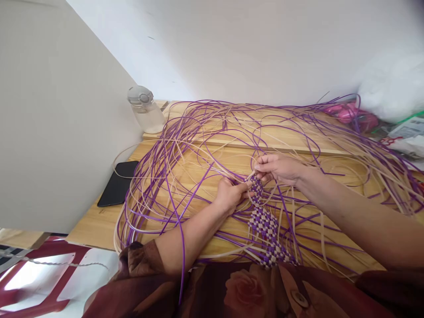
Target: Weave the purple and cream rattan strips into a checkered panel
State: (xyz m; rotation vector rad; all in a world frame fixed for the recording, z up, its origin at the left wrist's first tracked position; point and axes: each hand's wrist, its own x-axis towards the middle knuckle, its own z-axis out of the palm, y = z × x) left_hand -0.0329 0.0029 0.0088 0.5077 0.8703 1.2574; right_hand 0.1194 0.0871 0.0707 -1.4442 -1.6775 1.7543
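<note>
A woven strip of purple and beige strands (pixel 263 222) runs from the table's middle down to the front edge, with long loose strands fanning out on both sides. My left hand (pixel 232 193) pinches the strip's upper left edge between thumb and fingers. At the strip's top end, my right hand (pixel 273 169) has its thumb and fingers closed on a beige strand. Both hands are close together, only a short gap apart. Where the strands pass under the fingers is hidden.
A clear bottle with a grey lid (pixel 145 110) stands at the back left, with a black phone (pixel 118 184) lying in front of it. Pink items (pixel 351 114) and plastic bags (pixel 394 88) sit at the back right. Loose strands cover much of the wooden table (pixel 89 225).
</note>
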